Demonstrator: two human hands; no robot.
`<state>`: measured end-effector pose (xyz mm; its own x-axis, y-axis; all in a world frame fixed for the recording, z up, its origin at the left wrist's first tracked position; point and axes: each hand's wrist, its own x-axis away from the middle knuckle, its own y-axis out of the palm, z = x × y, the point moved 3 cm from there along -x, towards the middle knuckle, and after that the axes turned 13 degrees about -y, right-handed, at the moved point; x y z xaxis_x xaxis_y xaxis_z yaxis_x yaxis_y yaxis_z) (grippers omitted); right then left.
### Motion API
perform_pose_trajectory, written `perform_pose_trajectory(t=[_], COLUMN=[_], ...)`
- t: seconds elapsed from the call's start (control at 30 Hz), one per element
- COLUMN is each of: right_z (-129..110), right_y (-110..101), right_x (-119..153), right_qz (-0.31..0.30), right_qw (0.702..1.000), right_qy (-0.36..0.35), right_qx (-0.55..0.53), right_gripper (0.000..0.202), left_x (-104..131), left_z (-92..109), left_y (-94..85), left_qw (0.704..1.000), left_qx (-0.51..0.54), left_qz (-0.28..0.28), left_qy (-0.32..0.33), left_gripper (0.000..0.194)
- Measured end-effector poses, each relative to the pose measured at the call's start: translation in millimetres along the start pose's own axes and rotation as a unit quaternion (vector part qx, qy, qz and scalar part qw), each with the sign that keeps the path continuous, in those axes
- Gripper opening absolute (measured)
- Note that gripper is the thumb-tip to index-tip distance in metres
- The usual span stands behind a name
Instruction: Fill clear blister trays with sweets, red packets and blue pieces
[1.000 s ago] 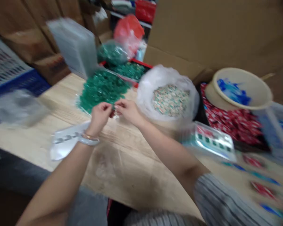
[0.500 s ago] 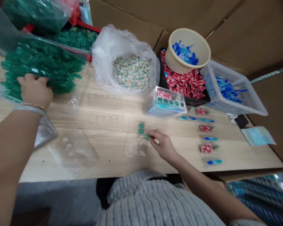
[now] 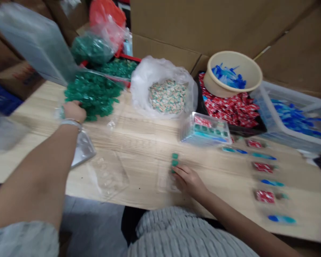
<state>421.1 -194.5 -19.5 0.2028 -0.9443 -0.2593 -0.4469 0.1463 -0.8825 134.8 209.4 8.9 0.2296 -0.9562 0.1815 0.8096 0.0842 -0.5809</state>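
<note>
My left hand [image 3: 74,111] reaches into the near left edge of a heap of green pieces [image 3: 93,93]; its fingertips are hidden among them. My right hand [image 3: 189,181] is closed in a pinch on a small green piece [image 3: 173,169] over a clear plastic tray [image 3: 164,178]. Two more green squares [image 3: 174,159] lie in a column just above those fingertips. To the left, another clear tray [image 3: 109,173] rests on the wooden table, beside a silvery flat object [image 3: 83,148] under my left wrist.
Behind are a white bag of small packets [image 3: 168,96], stacked clear boxes [image 3: 205,130], a cream bucket [image 3: 232,73] over red packets [image 3: 238,109], and a white basket [image 3: 299,117] of blue pieces. Filled trays [image 3: 264,196] lie at the right.
The view has shifted, showing more of the left side. My right hand has brought its green piece in line below the other two. My left hand remains at the green heap.
</note>
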Motion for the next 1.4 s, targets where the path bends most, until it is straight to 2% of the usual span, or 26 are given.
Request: perform_pose_trajectory(t=[0.07, 0.13, 0.23, 0.3, 0.4, 0.5, 0.57, 0.67, 0.8, 0.9, 0.97, 1.03, 1.1, 1.23, 1.33, 1.4], right_z=[0, -1, -12, -26, -47, -56, -57, -54, -50, -42, -36, -31, -29, -27, -27, -27], right_y=[-6, -15, -26, -25, -8, 17, 29, 28, 5, -12, -20, -25, -29, -37, -44, -47], right_x=[1, -8, -51, -99, -178, -233, -247, -238, -204, -172, -150, -130, -114, -95, -86, -74], right_qz=[0.036, 0.081, 0.120, 0.118, 0.114, 0.111, 0.098, 0.064, 0.030, 0.058, 0.082, 0.095, 0.098, 0.106, 0.110, 0.092], right_qw=[0.999, 0.997, 0.992, 0.988, 0.975, 0.967, 0.964, 0.962, 0.970, 0.981, 0.983, 0.984, 0.984, 0.982, 0.978, 0.982], right_qy=[0.005, 0.006, -0.035, -0.080, -0.138, -0.136, -0.133, -0.144, -0.143, -0.083, -0.046, -0.027, -0.018, 0.007, 0.035, 0.043], right_qx=[-0.005, 0.003, -0.012, -0.055, -0.129, -0.186, -0.209, -0.224, -0.195, -0.164, -0.156, -0.151, -0.145, -0.157, -0.174, -0.160], right_gripper=[0.028, 0.029, 0.027, 0.025, 0.024, 0.029, 0.032, 0.029, 0.024, 0.018, 0.017, 0.017, 0.019, 0.019, 0.017, 0.017], left_x=[2, 6, 19, 36, 75, 119, 143, 169, 202, 232, 252, 269, 282, 297, 306, 312], left_z=[-5, -8, -15, -16, -9, 3, 8, 10, 8, 6, 5, 3, 3, 5, 7, 5], left_y=[-4.0, -6.5, -10.1, -8.5, -2.4, 1.0, 1.6, 3.4, 16.4, 32.8, 45.5, 58.2, 68.5, 78.7, 81.5, 82.2], left_qw=[0.984, 0.961, 0.942, 0.907, 0.841, 0.818, 0.819, 0.836, 0.856, 0.882, 0.896, 0.895, 0.886, 0.873, 0.883, 0.902], left_qx=[0.125, 0.200, 0.252, 0.316, 0.382, 0.383, 0.376, 0.347, 0.328, 0.328, 0.311, 0.299, 0.305, 0.322, 0.277, 0.218], left_qz=[-0.040, -0.086, -0.135, -0.204, -0.329, -0.392, -0.403, -0.398, -0.373, -0.321, -0.309, -0.324, -0.341, -0.356, -0.373, -0.369], left_qy=[-0.119, -0.172, -0.178, -0.190, -0.196, -0.175, -0.160, -0.149, -0.141, -0.111, -0.077, -0.062, -0.074, -0.091, -0.067, -0.040], left_gripper=[0.010, 0.009, 0.011, 0.014, 0.021, 0.026, 0.024, 0.022, 0.028, 0.025, 0.025, 0.025, 0.024, 0.022, 0.022, 0.018])
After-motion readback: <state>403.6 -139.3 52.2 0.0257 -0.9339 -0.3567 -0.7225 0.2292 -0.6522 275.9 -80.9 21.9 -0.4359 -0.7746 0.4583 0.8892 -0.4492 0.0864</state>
